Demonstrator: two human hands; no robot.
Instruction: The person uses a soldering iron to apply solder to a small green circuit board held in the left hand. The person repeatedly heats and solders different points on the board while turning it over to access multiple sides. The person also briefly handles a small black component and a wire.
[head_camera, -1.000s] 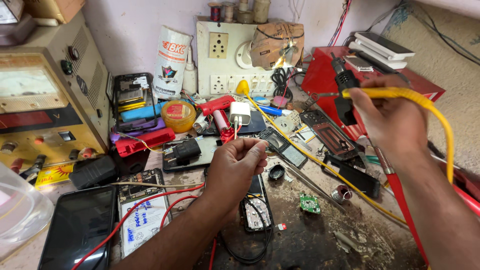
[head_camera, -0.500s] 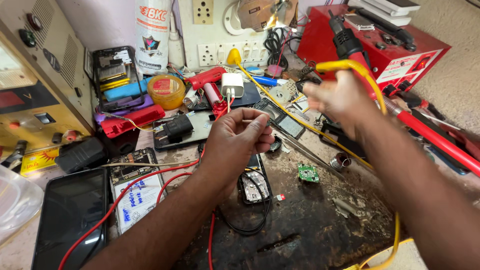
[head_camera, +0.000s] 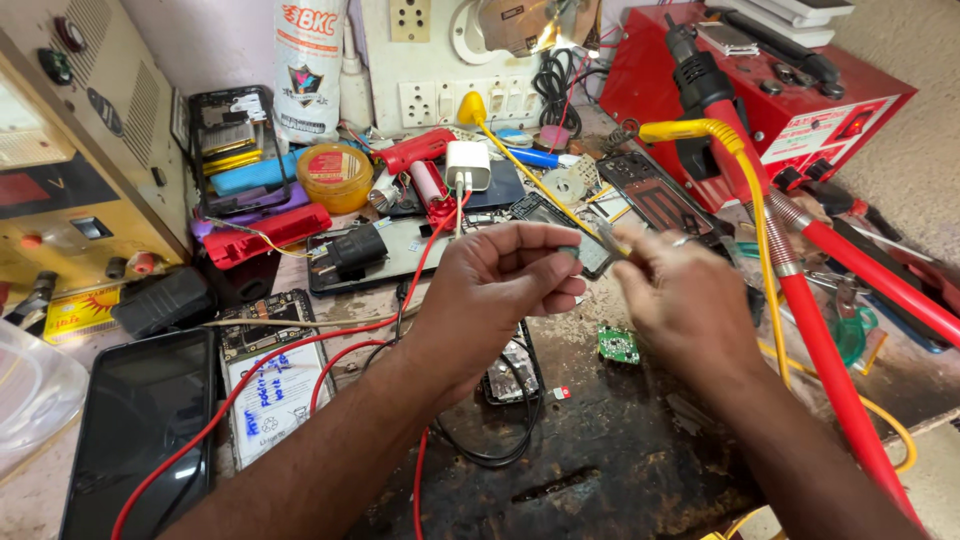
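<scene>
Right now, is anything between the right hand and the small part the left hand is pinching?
Nothing visible. The left hand pinches the small part at its fingertips; the right hand is beside it, fingertips close, only open air between.

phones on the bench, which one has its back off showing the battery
The opened phone by the left forearm, white battery exposed; the black phone beside it lies closed, dark glass.

Phone repair workshop: circuit board, power supply.
</scene>
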